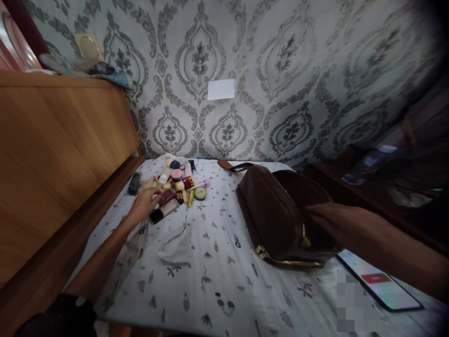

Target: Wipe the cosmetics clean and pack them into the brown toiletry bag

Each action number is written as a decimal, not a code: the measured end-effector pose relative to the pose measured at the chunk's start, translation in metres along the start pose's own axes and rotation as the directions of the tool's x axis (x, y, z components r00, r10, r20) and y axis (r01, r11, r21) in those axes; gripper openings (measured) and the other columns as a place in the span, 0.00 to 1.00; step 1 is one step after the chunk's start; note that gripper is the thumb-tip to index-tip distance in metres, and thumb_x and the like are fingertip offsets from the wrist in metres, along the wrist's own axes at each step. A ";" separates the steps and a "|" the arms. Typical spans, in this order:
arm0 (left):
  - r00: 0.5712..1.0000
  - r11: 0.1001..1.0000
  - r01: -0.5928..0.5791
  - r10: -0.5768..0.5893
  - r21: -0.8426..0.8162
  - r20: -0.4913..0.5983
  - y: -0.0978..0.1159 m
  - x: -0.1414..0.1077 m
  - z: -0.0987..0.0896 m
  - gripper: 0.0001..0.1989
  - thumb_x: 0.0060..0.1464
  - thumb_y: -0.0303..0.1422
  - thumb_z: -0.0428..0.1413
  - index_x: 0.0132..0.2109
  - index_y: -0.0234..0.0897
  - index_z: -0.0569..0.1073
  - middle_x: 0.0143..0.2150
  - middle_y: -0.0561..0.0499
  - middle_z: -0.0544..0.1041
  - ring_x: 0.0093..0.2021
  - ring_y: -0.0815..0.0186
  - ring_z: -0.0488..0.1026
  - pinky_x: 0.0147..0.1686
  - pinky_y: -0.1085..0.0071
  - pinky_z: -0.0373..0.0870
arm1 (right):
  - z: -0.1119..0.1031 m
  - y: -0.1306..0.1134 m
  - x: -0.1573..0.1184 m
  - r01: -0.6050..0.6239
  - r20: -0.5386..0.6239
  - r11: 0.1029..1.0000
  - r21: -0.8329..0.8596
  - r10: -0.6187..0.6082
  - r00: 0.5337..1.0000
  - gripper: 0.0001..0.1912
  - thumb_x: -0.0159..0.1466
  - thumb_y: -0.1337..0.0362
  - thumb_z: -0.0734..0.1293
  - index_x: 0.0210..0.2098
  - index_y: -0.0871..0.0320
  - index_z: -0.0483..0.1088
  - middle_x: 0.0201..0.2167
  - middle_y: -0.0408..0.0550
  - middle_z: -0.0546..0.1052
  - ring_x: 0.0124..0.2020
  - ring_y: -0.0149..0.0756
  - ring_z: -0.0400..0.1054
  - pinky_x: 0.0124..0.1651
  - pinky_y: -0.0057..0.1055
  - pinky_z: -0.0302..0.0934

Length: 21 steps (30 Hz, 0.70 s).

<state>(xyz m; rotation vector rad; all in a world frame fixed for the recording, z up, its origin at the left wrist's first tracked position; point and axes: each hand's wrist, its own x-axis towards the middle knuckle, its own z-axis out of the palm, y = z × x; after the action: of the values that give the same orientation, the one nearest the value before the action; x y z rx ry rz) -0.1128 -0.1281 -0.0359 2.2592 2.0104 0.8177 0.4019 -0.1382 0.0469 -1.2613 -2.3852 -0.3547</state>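
Currently, left forearm slanting up from the lower left, dark sleeve (56, 316) low on the arm. My left hand (145, 204) is palm down, fingers bent, tips at a dark red case (167, 198) in the makeup pile. Fingertips seem to touch it; whether I am pinching it or only resting on it, I cannot tell.

Right forearm comes in from the right edge, hand pointing left. My right hand (333, 217) is at the mouth of the brown bag (264, 210), fingers reaching into the opening. Tips lost in shadow and blur, so I cannot tell whether they grip anything. Bag lies on the patterned sheet (217, 281), right of the pile, zip open, gold zip pull toward me.

Around the left hand: black-capped tube (164, 211) just beside the red case, pink jar (177, 174) beyond, green-topped tub (200, 193) at the pile's right side, dark bottle (133, 183) at its left.

Writing: makeup labels too small to read. Phone (396, 292) below my right forearm, screen lit, red block showing, its mark illegible. Print on the clear plastic bottle (373, 164), far right, is blurred.
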 end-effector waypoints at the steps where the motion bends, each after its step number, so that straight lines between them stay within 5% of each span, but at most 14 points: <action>1: 1.000 1.000 0.003 -0.003 0.006 -0.002 0.000 -0.002 0.003 0.11 0.59 0.33 0.49 0.40 0.38 0.76 0.40 0.47 0.80 0.42 0.58 0.75 0.45 0.63 0.70 | -0.010 -0.008 0.002 0.050 -0.026 0.998 -0.032 -0.051 0.998 0.09 0.67 0.67 0.63 0.40 0.56 0.76 0.37 0.56 0.82 0.34 0.40 0.78 0.37 0.34 0.69; 4: 1.000 0.999 0.001 -0.001 0.033 -0.016 0.003 -0.005 0.011 0.10 0.59 0.33 0.51 0.41 0.37 0.76 0.40 0.45 0.79 0.46 0.54 0.74 0.48 0.59 0.69 | -0.029 -0.047 0.008 0.099 -0.238 0.995 -0.031 -0.104 0.966 0.12 0.71 0.62 0.61 0.47 0.58 0.73 0.46 0.59 0.79 0.43 0.40 0.76 0.44 0.35 0.71; 7: 0.999 0.998 -0.025 0.027 0.059 -0.032 0.012 0.001 0.017 0.09 0.60 0.33 0.52 0.43 0.37 0.75 0.42 0.44 0.77 0.48 0.52 0.72 0.50 0.57 0.68 | -0.019 -0.092 0.009 0.250 -0.335 0.950 0.185 -0.178 0.925 0.09 0.71 0.67 0.61 0.48 0.56 0.71 0.44 0.53 0.78 0.43 0.34 0.75 0.44 0.29 0.71; 12: 0.992 0.989 -0.121 0.122 0.088 -0.012 0.041 0.028 0.028 0.08 0.62 0.30 0.50 0.45 0.37 0.73 0.45 0.44 0.75 0.49 0.55 0.70 0.52 0.57 0.66 | 0.049 -0.148 0.009 0.311 -0.106 0.808 0.500 -0.300 0.948 0.11 0.69 0.72 0.60 0.44 0.57 0.73 0.42 0.52 0.78 0.42 0.36 0.75 0.44 0.32 0.72; 17: 0.972 0.967 -0.231 0.224 0.111 0.074 0.084 0.052 0.055 0.11 0.62 0.31 0.52 0.50 0.36 0.72 0.50 0.43 0.74 0.54 0.54 0.66 0.55 0.58 0.65 | 0.112 -0.175 0.028 0.008 0.158 0.722 0.692 -0.162 0.974 0.10 0.66 0.70 0.62 0.43 0.60 0.75 0.39 0.52 0.80 0.36 0.37 0.74 0.42 0.33 0.70; 21: 0.951 0.949 -0.287 0.267 0.126 0.160 0.111 0.060 0.080 0.16 0.60 0.28 0.53 0.55 0.36 0.70 0.54 0.41 0.73 0.57 0.53 0.64 0.57 0.57 0.64 | 0.146 -0.180 0.040 -0.240 0.256 0.507 0.828 0.040 0.966 0.12 0.63 0.67 0.62 0.43 0.60 0.75 0.39 0.51 0.81 0.37 0.37 0.75 0.40 0.31 0.69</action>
<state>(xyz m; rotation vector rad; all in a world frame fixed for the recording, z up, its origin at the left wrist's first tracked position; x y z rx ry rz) 0.0228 -0.0663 -0.0447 2.6419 1.7724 0.5140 0.1972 -0.1496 -0.0677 -0.9732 -2.0610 0.9790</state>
